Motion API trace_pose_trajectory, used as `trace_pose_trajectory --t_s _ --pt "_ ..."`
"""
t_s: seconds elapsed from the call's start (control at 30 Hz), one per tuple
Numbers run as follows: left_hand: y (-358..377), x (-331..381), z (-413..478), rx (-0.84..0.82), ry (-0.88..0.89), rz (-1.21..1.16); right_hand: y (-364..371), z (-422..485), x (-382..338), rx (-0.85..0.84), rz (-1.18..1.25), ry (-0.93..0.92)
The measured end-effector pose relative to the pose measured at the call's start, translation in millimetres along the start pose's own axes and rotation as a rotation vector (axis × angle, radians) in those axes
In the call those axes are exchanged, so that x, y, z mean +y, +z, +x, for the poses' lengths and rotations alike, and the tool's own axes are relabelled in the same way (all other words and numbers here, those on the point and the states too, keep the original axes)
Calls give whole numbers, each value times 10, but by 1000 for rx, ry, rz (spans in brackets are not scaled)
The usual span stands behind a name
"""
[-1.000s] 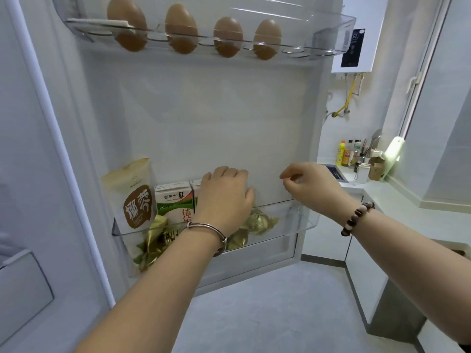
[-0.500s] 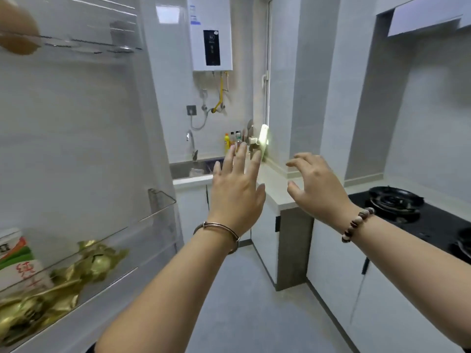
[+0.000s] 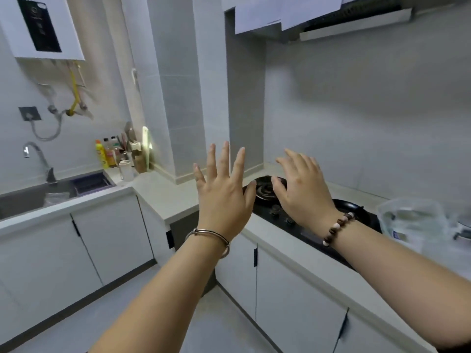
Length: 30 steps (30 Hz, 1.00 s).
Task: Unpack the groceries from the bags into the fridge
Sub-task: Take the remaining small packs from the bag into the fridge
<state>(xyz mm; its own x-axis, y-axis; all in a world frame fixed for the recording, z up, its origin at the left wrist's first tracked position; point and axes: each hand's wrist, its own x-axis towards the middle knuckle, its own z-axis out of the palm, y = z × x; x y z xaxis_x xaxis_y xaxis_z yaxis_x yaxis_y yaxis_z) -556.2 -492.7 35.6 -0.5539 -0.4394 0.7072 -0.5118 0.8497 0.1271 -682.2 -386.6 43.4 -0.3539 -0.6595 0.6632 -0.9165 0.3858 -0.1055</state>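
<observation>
Wall water heater [image 3: 40, 26] high, far left of the left hand; below it the faucet [image 3: 38, 159] and sink [image 3: 23, 200], well left of that hand. Cluster of bottles [image 3: 107, 156] in the corner of the surface [image 3: 158, 189], left of the left hand and beyond it. Left hand [image 3: 224, 197] raised in the air, back to the camera, fingers straight and spread, holding nothing; metal bangle [image 3: 209, 234] on its wrist. Black gas hob [image 3: 267, 194] set into the surface, showing between and behind the two hands. Right hand [image 3: 303, 192] just right of the left one, not touching it, above the hob, fingers loosely extended, empty; bead bracelet [image 3: 336, 228] on its wrist. Clear plastic bag [image 3: 413, 220] sits on the surface right of the right hand, beyond the forearm, apart from both hands; contents blurred, cannot tell what is inside.
</observation>
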Motion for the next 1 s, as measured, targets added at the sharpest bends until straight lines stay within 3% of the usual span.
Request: trace_pose_trajectory --t_s 0.07,0.7,1.0 --pt "437 412 133 -80 29 -62 65 -115 554 -46 -54 108" --pt "3278 2232 1062 -417 379 -327 898 -454 3411 -288 -284 602" --pt "4536 2903 1422 -634 461 -508 1033 -430 4639 -61 -201 776"
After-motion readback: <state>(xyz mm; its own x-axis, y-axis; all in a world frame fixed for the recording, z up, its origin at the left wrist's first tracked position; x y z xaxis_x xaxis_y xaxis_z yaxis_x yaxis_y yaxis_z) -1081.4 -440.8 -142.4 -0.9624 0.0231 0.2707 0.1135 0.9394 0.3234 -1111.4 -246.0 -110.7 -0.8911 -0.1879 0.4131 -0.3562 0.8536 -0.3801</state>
